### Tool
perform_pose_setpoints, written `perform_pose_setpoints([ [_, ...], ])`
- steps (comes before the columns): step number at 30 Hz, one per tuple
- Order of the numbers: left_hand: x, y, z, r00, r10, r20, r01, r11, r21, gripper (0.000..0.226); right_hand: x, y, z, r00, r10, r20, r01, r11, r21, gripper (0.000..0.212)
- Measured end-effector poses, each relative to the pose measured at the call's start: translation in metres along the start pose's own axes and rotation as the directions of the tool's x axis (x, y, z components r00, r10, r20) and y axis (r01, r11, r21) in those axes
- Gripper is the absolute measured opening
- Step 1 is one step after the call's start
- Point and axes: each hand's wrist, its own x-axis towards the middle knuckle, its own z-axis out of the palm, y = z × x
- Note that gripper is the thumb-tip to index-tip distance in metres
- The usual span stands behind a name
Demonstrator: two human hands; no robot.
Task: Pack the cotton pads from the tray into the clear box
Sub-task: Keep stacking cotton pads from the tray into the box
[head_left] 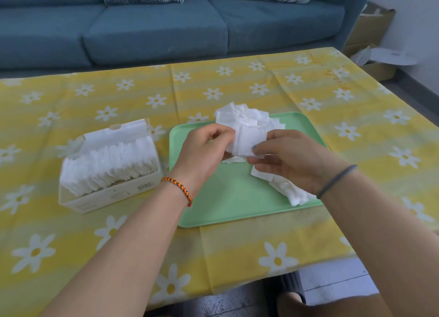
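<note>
I have a small stack of cotton pads (pixel 247 140) pinched between both hands just above the far half of the green tray (pixel 228 197), my left hand (pixel 204 150) with fingers curled on its left edge and my right hand (pixel 289 159) with thumb and fingers closed on its right edge. To do this well, I judge I should square the stack's edges before carrying it toward nine o'clock, where the clear box (pixel 107 193) sits on the tabletop (pixel 71 245), its lid up and already nearly full of upright pads. More loose pads (pixel 285 188) lie on the tray at four o'clock of my hands and another heap at twelve, so I should keep the pinch firm and slip the stack into the free gap at the box's near-left end.
</note>
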Motion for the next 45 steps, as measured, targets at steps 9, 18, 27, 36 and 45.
perform_pose_setpoints([
  [9, 0.003, -0.006, 0.000, 0.997, 0.083, -0.009, -0.082, 0.994, 0.069, 0.007, -0.001, -0.002, 0.004, 1.000, -0.009, -0.007, 0.009, 1.000, 0.015, 0.013],
  [18, 0.002, -0.008, -0.001, 0.992, 0.126, -0.031, -0.122, 0.987, 0.100, 0.016, -0.001, -0.002, 0.007, 1.000, -0.028, -0.007, 0.028, 1.000, 0.002, 0.014],
  [27, 0.006, -0.012, -0.004, 0.978, 0.207, -0.017, -0.200, 0.961, 0.191, 0.014, 0.001, -0.001, 0.010, 0.988, -0.088, -0.125, 0.063, 0.980, -0.189, 0.024],
  [36, 0.011, -0.017, -0.008, 0.987, 0.136, -0.089, -0.122, 0.982, 0.146, 0.024, 0.000, -0.005, 0.000, 0.964, -0.145, -0.225, 0.106, 0.978, -0.177, 0.019],
  [45, 0.009, -0.014, -0.002, 0.989, 0.121, -0.080, -0.116, 0.991, 0.069, 0.025, -0.007, -0.010, 0.012, 0.984, -0.168, -0.060, 0.170, 0.985, 0.027, 0.009],
])
